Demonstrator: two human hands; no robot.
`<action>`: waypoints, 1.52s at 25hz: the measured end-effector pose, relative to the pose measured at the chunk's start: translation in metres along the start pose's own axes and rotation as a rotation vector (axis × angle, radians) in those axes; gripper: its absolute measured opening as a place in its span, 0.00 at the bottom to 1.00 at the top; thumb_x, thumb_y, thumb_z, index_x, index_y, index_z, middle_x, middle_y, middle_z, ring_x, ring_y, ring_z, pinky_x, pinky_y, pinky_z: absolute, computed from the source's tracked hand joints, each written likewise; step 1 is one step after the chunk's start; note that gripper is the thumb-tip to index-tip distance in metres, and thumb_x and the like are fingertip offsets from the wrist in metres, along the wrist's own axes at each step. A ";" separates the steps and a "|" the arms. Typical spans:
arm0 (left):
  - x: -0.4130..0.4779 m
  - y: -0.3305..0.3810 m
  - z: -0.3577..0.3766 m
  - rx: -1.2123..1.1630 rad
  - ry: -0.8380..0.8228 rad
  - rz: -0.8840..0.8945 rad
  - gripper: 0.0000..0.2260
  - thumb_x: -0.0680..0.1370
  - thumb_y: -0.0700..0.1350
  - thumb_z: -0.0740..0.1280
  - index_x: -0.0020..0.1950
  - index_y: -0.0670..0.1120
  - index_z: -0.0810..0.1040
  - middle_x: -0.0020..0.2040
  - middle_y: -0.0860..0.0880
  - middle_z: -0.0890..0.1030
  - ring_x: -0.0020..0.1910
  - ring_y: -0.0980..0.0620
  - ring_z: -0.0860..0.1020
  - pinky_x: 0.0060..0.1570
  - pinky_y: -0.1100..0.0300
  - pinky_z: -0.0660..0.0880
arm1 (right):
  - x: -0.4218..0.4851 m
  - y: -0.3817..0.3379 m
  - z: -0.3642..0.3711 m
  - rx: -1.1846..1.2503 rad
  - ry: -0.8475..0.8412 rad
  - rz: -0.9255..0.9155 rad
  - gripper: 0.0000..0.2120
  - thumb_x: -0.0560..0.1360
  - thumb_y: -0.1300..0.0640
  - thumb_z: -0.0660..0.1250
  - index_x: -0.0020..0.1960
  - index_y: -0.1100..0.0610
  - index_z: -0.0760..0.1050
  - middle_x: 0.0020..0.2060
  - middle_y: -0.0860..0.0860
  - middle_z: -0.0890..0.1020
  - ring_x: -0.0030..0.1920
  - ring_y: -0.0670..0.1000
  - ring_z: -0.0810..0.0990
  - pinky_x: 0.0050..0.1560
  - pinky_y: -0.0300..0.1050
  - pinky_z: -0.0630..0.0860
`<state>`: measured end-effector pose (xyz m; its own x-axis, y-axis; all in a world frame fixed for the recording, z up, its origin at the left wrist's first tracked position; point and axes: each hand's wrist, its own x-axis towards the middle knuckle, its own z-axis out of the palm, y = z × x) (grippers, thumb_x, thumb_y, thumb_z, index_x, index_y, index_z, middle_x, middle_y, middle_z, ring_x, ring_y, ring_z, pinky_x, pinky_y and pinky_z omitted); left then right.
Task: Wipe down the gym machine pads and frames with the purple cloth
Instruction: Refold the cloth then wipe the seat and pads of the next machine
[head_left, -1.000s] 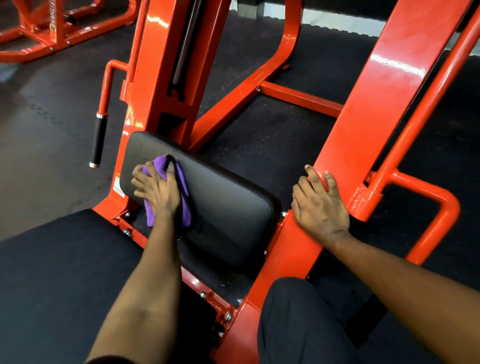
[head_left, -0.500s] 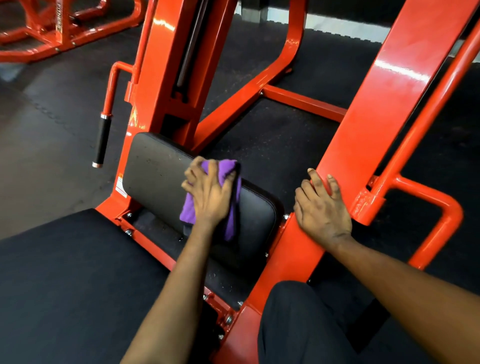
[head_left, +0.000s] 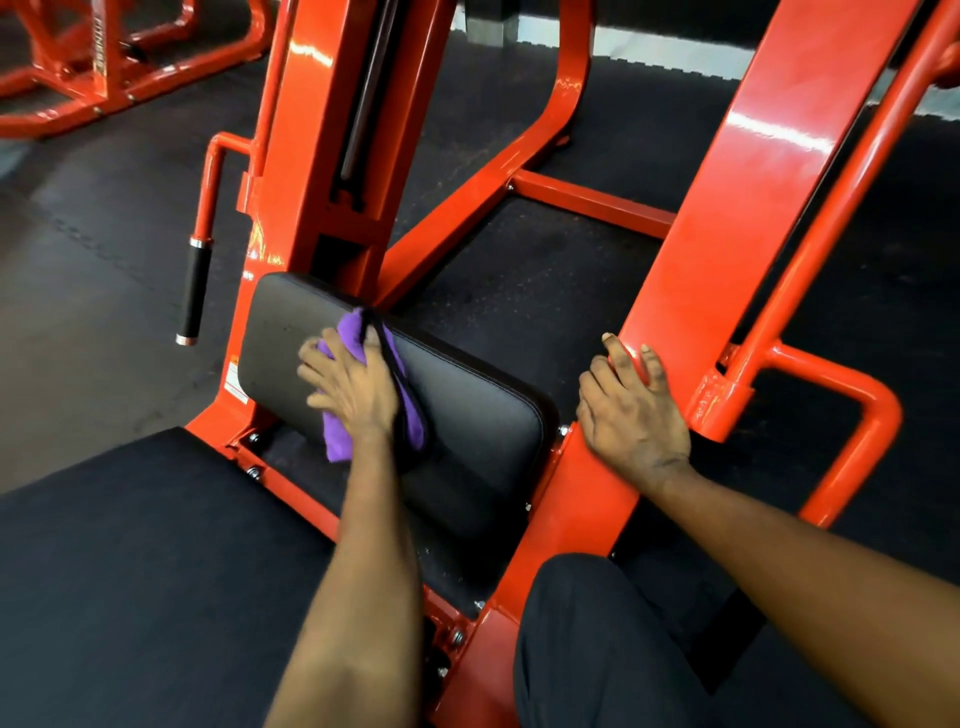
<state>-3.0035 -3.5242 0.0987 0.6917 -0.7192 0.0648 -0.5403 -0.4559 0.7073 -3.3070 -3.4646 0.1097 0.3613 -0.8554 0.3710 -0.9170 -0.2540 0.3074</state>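
The left hand (head_left: 353, 389), fingers spread flat, pressed the cloth (head_left: 349, 328) on the pad (head_left: 467, 410) near its top edge. The right hand (head_left: 631, 410) lay open on the frame (head_left: 753, 208).

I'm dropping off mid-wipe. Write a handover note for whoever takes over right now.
Left hand: fingers flat on the purple cloth, pressing it onto the black pad, left of its middle.
Right hand: open, resting on the slanted orange frame beam, holding nothing.
Done: pad wipe under way; how much is clean cannot be told.
Left: rest of this pad, then the orange frames.
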 end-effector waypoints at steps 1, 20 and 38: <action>-0.032 -0.002 0.002 -0.015 -0.013 0.026 0.27 0.81 0.62 0.53 0.74 0.48 0.64 0.76 0.40 0.59 0.73 0.40 0.58 0.67 0.38 0.57 | 0.000 0.000 0.001 0.013 0.013 0.001 0.14 0.80 0.52 0.56 0.56 0.58 0.76 0.58 0.55 0.78 0.76 0.58 0.64 0.75 0.62 0.53; -0.113 -0.026 -0.069 -0.142 -0.360 0.560 0.10 0.73 0.40 0.74 0.53 0.41 0.77 0.40 0.54 0.70 0.45 0.47 0.72 0.46 0.59 0.67 | 0.010 -0.054 -0.061 0.882 -0.207 -0.057 0.26 0.70 0.37 0.67 0.65 0.46 0.78 0.60 0.43 0.76 0.62 0.47 0.69 0.57 0.49 0.66; 0.006 -0.014 -0.218 0.057 -0.646 0.536 0.19 0.65 0.43 0.82 0.41 0.45 0.72 0.30 0.54 0.74 0.27 0.58 0.71 0.30 0.64 0.68 | 0.096 -0.096 -0.126 1.250 -0.564 -0.124 0.13 0.68 0.62 0.80 0.45 0.58 0.77 0.33 0.51 0.80 0.31 0.48 0.82 0.34 0.44 0.80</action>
<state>-2.8874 -3.4076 0.2426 -0.0666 -0.9967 -0.0465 -0.7531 0.0196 0.6577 -3.1633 -3.4651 0.2264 0.6097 -0.7869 -0.0952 -0.5326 -0.3177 -0.7845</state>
